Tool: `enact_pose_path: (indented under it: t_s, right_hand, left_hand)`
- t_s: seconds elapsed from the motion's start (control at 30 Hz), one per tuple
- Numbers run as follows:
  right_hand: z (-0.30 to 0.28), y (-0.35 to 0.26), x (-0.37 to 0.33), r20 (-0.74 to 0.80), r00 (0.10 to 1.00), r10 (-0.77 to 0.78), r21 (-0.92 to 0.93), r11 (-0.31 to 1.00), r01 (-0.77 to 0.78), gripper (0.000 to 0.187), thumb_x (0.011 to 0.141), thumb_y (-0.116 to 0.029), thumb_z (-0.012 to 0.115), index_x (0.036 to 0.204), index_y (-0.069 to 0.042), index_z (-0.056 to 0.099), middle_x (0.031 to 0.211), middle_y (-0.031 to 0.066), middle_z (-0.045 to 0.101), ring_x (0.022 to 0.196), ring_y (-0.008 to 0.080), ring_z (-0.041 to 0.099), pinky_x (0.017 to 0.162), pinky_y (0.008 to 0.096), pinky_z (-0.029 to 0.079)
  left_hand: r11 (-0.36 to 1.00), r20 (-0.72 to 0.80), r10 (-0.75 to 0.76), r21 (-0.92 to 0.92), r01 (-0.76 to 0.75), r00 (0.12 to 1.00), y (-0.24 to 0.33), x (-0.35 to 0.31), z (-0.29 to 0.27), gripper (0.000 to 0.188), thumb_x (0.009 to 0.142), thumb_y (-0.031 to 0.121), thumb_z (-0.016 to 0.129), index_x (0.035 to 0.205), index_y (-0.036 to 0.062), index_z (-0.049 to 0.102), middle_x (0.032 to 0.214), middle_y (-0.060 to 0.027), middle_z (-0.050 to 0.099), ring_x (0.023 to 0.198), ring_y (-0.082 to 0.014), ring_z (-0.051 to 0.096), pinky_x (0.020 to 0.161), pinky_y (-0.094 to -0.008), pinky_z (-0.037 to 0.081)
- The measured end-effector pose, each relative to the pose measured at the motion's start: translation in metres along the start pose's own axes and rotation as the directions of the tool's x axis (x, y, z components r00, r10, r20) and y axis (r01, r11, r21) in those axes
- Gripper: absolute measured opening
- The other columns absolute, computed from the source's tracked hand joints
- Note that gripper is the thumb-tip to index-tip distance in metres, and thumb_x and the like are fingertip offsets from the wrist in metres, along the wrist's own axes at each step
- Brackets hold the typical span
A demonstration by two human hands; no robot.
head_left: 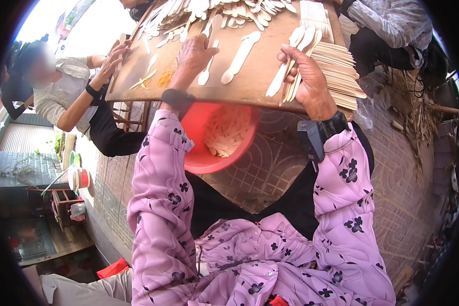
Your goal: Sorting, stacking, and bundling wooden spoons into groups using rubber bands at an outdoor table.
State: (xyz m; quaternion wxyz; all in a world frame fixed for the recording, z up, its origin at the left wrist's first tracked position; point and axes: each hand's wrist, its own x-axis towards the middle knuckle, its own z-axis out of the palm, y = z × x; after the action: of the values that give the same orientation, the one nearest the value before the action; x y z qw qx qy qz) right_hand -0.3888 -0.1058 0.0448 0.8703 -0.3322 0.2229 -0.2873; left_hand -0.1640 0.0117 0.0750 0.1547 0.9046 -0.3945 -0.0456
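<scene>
Several pale wooden spoons (294, 64) are fanned out in my right hand (312, 84), its fingers closed round them above the table's near right edge. My left hand (191, 57) is closed at the middle of the table, fingertips on a wooden spoon (205, 75); its other fingers are partly hidden. Beside it, overlapping wooden spoons (237, 62) lie lengthwise. Stacked wooden spoons (334, 71) lie in neat rows right of and under my right hand. Yellow rubber bands (165, 78) sit left of my left wrist.
A heap of loose wooden spoons (199, 9) covers the brown table's (262, 94) far side. Below its near edge stands a red basin (196, 153) holding wooden pieces. One person (69, 84) sits at the left with hands at the table; another person (390, 25) is at the far right.
</scene>
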Motion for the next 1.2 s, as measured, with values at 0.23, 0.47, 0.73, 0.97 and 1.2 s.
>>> enact_pose_path:
  t_s: [0.23, 0.47, 0.73, 0.97, 1.2]
  right_hand:
    - [-0.003, 0.002, 0.003, 0.055, 0.998, 0.02, 0.042, 0.999, -0.023, 0.008, 0.084, -0.012, 0.061, 0.087, -0.009, 0.054, 0.069, 0.0004, 0.058, 0.048, 0.0023, 0.045, 0.036, 0.0155, 0.031]
    - [0.002, 0.001, -0.001, -0.01, 1.0, -0.008, -0.033, 0.999, 0.007, 0.009, 0.08, -0.016, 0.064, 0.079, -0.007, 0.061, 0.069, 0.0004, 0.059, 0.05, 0.0043, 0.04, 0.042, 0.0201, 0.033]
    - [0.002, 0.004, -0.004, -0.022, 1.0, 0.02, 0.011, 1.0, -0.02, 0.009, 0.08, -0.014, 0.061, 0.084, -0.005, 0.061, 0.068, 0.0019, 0.06, 0.048, 0.0025, 0.039, 0.04, 0.0185, 0.033]
    - [-0.002, 0.01, 0.0, 0.013, 0.998, 0.059, 0.014, 0.998, -0.059, 0.009, 0.083, -0.011, 0.061, 0.086, -0.003, 0.06, 0.067, 0.0014, 0.06, 0.045, 0.0022, 0.038, 0.04, 0.0174, 0.035]
    - [0.011, 0.012, -0.011, -0.069, 0.991, 0.114, 0.091, 0.99, -0.108, 0.01, 0.082, -0.013, 0.063, 0.084, -0.004, 0.059, 0.069, 0.0037, 0.06, 0.044, 0.0042, 0.042, 0.039, 0.0193, 0.037]
  left_hand:
    - [0.98, 0.033, 0.196, 0.035, -0.198, 0.98, 0.043, -0.004, 0.038, 0.023, 0.066, 0.02, 0.067, 0.072, -0.001, 0.061, 0.077, -0.0201, 0.062, 0.075, -0.037, 0.06, 0.063, -0.0427, 0.046]
    - [0.992, 0.095, 0.085, 0.088, -0.093, 0.992, 0.055, -0.005, 0.038, 0.022, 0.066, 0.013, 0.061, 0.077, -0.0053, 0.062, 0.081, -0.0236, 0.063, 0.079, -0.0383, 0.061, 0.067, -0.0434, 0.048]
    - [0.983, 0.262, 0.097, -0.178, -0.051, 0.96, 0.061, -0.018, 0.022, 0.021, 0.065, 0.016, 0.061, 0.072, -0.0039, 0.06, 0.075, -0.0212, 0.062, 0.07, -0.0362, 0.061, 0.062, -0.0434, 0.046]
    - [0.87, -0.212, 0.486, 0.022, -0.493, 0.848, 0.1, -0.079, 0.014, 0.015, 0.071, 0.012, 0.056, 0.072, 0.0011, 0.045, 0.06, -0.0186, 0.054, 0.059, -0.0382, 0.055, 0.053, -0.0461, 0.042]
    - [0.75, -0.236, 0.618, -0.111, -0.652, 0.75, 0.1, -0.092, 0.017, 0.017, 0.08, 0.017, 0.055, 0.079, 0.0013, 0.05, 0.066, -0.0173, 0.058, 0.059, -0.0363, 0.056, 0.053, -0.043, 0.043]
